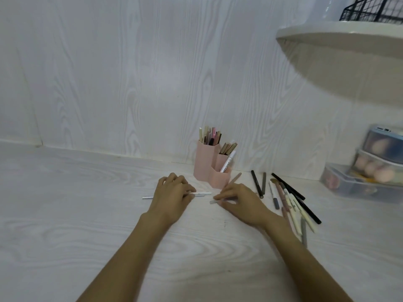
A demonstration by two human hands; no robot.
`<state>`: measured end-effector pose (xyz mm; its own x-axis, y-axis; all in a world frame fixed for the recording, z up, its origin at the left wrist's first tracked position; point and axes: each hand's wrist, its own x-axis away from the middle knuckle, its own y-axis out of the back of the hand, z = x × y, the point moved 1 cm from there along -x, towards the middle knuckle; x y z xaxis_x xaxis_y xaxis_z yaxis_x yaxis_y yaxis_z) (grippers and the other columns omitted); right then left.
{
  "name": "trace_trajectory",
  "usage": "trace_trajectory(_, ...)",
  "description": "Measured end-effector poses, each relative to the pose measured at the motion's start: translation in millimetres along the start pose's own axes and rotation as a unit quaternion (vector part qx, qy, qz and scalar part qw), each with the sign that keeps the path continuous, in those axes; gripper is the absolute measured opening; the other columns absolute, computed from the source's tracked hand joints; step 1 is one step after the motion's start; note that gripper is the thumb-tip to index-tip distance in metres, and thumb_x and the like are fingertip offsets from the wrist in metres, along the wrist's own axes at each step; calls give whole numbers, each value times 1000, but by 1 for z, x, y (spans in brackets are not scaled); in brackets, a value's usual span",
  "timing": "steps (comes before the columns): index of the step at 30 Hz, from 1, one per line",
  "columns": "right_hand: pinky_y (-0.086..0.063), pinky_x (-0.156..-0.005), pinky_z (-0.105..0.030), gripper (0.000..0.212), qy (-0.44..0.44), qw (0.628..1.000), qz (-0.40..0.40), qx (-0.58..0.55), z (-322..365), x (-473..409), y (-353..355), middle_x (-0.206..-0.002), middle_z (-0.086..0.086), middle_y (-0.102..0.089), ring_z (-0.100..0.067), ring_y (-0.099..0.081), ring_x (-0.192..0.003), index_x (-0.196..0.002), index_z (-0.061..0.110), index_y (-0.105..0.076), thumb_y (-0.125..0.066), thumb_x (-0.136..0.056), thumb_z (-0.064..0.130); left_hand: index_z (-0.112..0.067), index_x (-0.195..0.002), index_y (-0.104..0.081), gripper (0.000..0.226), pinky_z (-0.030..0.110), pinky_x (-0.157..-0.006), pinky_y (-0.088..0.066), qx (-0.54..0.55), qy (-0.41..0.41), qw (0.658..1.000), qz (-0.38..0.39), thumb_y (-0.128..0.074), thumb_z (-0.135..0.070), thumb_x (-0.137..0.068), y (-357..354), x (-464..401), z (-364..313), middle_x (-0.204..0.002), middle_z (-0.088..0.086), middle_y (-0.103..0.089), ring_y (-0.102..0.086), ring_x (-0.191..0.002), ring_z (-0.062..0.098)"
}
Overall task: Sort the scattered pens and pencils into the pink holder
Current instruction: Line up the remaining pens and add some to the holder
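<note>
The pink holder (207, 162) stands near the wall with several pens and pencils upright in its compartments. In front of it my left hand (172, 195) rests palm down on a white and silver pen (201, 194) lying flat on the table, fingers curled over it. My right hand (239, 201) pinches a grey pen (214, 201) lying on the table, and a tan pencil (235, 178) sticks up behind its fingers. To the right lies a scatter of pens and pencils (290, 201), black, beige, pink and grey.
Clear plastic boxes (366, 177) holding sponges stand stacked at the right edge. A white rounded shelf (340, 53) with a black wire basket (370, 9) overhangs the upper right. The wood-grain wall rises just behind the holder.
</note>
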<state>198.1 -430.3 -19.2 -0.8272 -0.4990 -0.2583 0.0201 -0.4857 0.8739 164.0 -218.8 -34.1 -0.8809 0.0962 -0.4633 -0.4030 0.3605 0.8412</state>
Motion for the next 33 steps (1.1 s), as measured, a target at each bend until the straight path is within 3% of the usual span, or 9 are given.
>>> trace_trajectory(5,-34,-67,-7,20,46,994,-83,51,4,5,-12,-96,8,-62,-2,-48,-86,-105,26,-70,-59,-90,32,-29,-105,-67,21,26,-74,-31,19,34,999,-3,-55,-23,-90,12,-1,-13,-99,-6,-71,-60,-97,18)
trace_trajectory(11,-31,-67,-3,15,53,991,-116,40,3,7,-12,-98,6,-65,-1,-48,-85,-101,23,-67,-59,-89,29,-30,-117,-65,32,27,-84,-36,-136,-6,977,161,-53,-16,-91,21,-34,-26,-117,-5,-66,-55,-110,20)
trace_trajectory(19,-38,-70,-13,12,49,990,-132,16,2,12,-10,-96,5,-65,-10,-56,-90,-99,22,-65,-60,-89,27,-27,-95,-73,19,28,-78,-48,-101,53,955,273,-73,-33,-78,27,-66,-35,-104,-5,-70,-63,-99,20)
trace_trajectory(21,-42,-73,-20,11,51,989,-136,17,3,12,-10,-96,4,-65,-12,-56,-90,-98,21,-66,-60,-89,26,-26,-91,-72,16,26,-74,-45,-59,56,978,191,-71,-35,-78,40,-64,-37,-97,-8,-71,-65,-94,17)
trace_trajectory(23,-42,-73,-21,11,54,989,-138,13,2,12,-9,-95,3,-65,-12,-56,-89,-97,20,-67,-60,-89,24,-26,-89,-71,11,24,-72,-44,23,69,997,-1,-68,-35,-82,63,-61,-45,-90,-12,-70,-66,-86,11)
trace_trajectory(25,-43,-73,-22,11,57,989,-139,9,3,12,-10,-94,3,-65,-11,-56,-89,-97,19,-67,-60,-89,24,-26,-89,-68,7,22,-70,-50,159,68,956,-238,-67,-32,-86,89,-57,-59,-82,-16,-68,-65,-76,3)
trace_trajectory(27,-45,-75,-24,11,53,989,-138,6,3,12,-10,-94,4,-65,-10,-56,-89,-97,20,-66,-60,-89,25,-23,-99,-64,13,17,-71,-54,269,50,881,-386,-67,-26,-87,106,-57,-68,-83,-18,-67,-66,-77,-1)
trace_trajectory(29,-45,-76,-24,12,47,990,-136,3,3,13,-9,-95,5,-64,-9,-55,-89,-98,21,-66,-59,-89,27,-22,-114,-57,30,18,-74,-55,275,52,862,-422,-67,-27,-87,110,-61,-74,-89,-12,-69,-68,-78,3)
trace_trajectory(33,-42,-75,-22,12,44,989,-138,3,3,12,-10,-95,5,-64,-6,-52,-87,-99,21,-65,-58,-90,26,-27,-122,-53,34,27,-66,-50,127,72,918,-370,-61,-36,-90,87,-69,-67,-96,-4,-75,-71,-79,13)
